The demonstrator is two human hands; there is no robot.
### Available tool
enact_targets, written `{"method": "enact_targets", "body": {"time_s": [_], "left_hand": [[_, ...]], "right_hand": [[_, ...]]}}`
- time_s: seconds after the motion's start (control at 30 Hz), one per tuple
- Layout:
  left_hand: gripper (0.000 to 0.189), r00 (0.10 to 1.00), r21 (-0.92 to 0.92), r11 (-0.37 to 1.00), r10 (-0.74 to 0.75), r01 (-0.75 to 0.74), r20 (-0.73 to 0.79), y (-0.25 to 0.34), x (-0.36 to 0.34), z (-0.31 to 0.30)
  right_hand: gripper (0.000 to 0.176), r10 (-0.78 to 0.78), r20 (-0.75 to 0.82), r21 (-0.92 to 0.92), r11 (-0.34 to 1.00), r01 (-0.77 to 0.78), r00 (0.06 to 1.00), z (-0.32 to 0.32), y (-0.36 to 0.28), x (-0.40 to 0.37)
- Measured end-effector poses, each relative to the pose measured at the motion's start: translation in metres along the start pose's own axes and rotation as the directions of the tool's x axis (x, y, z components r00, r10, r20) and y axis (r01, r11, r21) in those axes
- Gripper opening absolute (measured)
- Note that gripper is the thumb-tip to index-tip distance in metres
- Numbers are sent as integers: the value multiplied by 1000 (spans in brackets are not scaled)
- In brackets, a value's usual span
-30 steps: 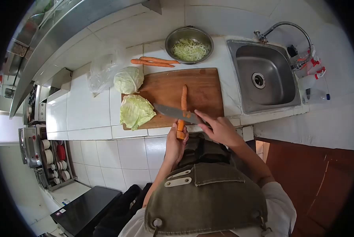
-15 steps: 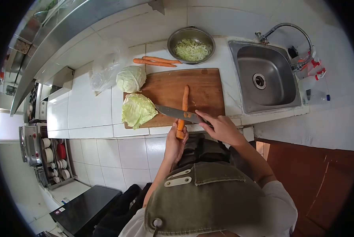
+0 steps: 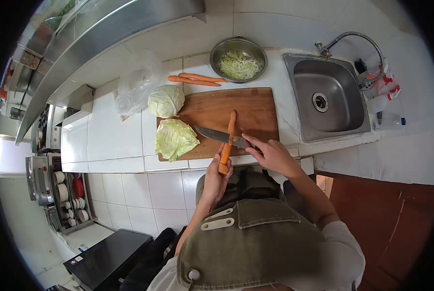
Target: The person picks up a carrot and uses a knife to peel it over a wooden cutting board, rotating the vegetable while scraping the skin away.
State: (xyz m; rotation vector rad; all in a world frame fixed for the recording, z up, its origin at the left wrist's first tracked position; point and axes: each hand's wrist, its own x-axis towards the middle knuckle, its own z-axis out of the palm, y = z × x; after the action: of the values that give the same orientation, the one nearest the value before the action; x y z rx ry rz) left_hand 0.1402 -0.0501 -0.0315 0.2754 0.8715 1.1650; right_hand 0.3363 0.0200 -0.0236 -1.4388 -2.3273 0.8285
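My left hand (image 3: 216, 175) is closed around the thick end of a carrot (image 3: 232, 122), which points away from me over the near edge of the wooden cutting board (image 3: 202, 104). Gripped in my right hand (image 3: 273, 156) is a kitchen knife (image 3: 212, 134), its index finger stretched along the blade. The blade lies across the carrot, with small orange bits at the crossing. Left of the knife tip sits a loose piece of cabbage (image 3: 176, 139), and behind that a rounded cabbage (image 3: 166, 101) rests at the board's left edge.
Several loose carrots (image 3: 193, 81) lie behind the board. A metal bowl (image 3: 213, 64) holds shredded cabbage (image 3: 239, 65). To the right is a steel sink (image 3: 301, 97) with a curved faucet (image 3: 357, 31). A clear plastic bag (image 3: 134, 87) lies at left, under a metal shelf (image 3: 129, 24).
The whole view has shifted slightly. The knife blade has moved a little farther away along the carrot, exposing more of its near part. Both hands keep their holds.
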Motion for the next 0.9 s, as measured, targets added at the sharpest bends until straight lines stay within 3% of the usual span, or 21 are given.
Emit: {"method": "enact_targets", "body": {"time_s": [0.1,0.27,0.37,0.43,0.5,0.63,0.9], "left_hand": [[50,998,21,1000,-3,1,68,-1,0,-4],[50,999,30,1000,-10,9,47,5,0,-7],[50,1000,9,1000,-22,22,10,6,0,-8],[51,999,-1,999,-42,42,-6,5,-1,-9],[51,996,40,999,-24,21,85,7,-4,-11],[52,998,44,999,-32,30,46,8,-6,-13],[53,996,81,996,-28,21,84,10,-8,-15]], "right_hand": [[44,28,-1,21,999,-28,1000,-2,2,9],[44,103,57,12,995,-103,993,-4,-7,13],[44,9,38,57,998,-11,999,-3,-17,2],[43,-69,-76,61,995,73,995,1,-16,-1],[44,-21,-51,15,1000,22,998,6,-5,7],[46,41,16,-74,996,-39,999,9,-2,20],[46,97,-58,-142,984,-105,994,19,4,39]]}}
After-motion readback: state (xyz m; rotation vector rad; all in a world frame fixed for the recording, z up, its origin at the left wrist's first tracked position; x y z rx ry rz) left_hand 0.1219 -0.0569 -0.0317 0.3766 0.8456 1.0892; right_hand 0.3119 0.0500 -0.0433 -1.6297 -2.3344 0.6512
